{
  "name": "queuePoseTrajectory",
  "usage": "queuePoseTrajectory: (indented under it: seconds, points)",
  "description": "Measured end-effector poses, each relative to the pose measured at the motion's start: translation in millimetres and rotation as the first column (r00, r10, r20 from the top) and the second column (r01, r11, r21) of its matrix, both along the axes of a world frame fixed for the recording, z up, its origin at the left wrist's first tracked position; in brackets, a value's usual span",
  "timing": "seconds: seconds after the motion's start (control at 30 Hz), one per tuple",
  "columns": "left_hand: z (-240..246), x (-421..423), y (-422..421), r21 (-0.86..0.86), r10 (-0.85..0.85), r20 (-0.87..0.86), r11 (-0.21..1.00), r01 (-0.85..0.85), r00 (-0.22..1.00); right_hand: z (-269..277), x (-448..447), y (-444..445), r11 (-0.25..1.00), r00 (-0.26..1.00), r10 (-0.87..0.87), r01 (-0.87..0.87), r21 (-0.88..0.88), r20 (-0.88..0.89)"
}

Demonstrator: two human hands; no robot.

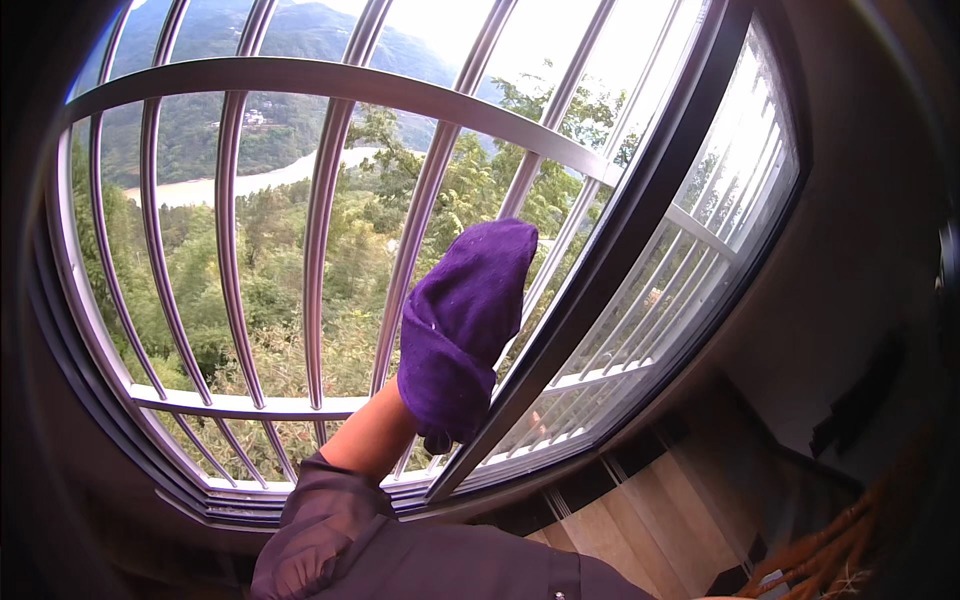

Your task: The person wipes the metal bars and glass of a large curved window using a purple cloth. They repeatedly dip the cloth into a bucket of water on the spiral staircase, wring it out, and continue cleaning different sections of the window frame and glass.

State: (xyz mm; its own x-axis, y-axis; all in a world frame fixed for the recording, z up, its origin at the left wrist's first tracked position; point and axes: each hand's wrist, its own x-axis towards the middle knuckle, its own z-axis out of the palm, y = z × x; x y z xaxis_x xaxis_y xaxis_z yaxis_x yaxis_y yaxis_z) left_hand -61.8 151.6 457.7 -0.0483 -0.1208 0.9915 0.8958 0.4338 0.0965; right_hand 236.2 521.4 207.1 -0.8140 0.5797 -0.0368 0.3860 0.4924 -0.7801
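Note:
A purple cloth (469,322) is wrapped over my left hand (403,411), hiding the fingers; only the wrist and part of the forearm show below it. The covered hand is raised in front of the window's metal bars (322,247), close to the left side of the dark upright frame (600,240) of a sliding window pane. Whether the cloth touches the frame or the bars cannot be told. My right hand is out of view. The sleeve (330,510) on my left arm is dark and thin.
Right of the upright frame is a glass pane (645,300) with bars showing through it. The window track (247,510) runs along the bottom. A tiled floor (652,517) lies at the lower right, beside a brown stranded object (832,532). Trees and a river are outside.

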Motion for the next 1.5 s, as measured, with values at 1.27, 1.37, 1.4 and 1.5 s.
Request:
queuePoseTrajectory:
  seconds: [1.27,1.37,1.4,1.5]
  points:
    - [-17.5,-44.5,-39.1,-0.052,0.103,0.312,0.994,-0.092,0.944,25.0,-92.0,-44.4,0.978,0.971,0.200,-0.207,-0.039,-0.134]
    - [-5.3,-52.2,-52.9,-0.001,0.167,0.309,0.985,-0.175,0.936,25.4,-97.4,-45.1,0.975,0.969,0.209,-0.216,-0.040,-0.133]
    - [7.0,-54.1,-60.1,0.007,0.204,0.300,0.976,-0.216,0.932,24.7,-103.2,-49.1,0.970,0.963,0.230,-0.238,-0.047,-0.140]
    - [37.3,-64.9,-57.9,0.036,0.258,0.294,0.959,-0.280,0.920,24.0,-109.6,-47.7,0.965,0.958,0.248,-0.257,-0.050,-0.146]
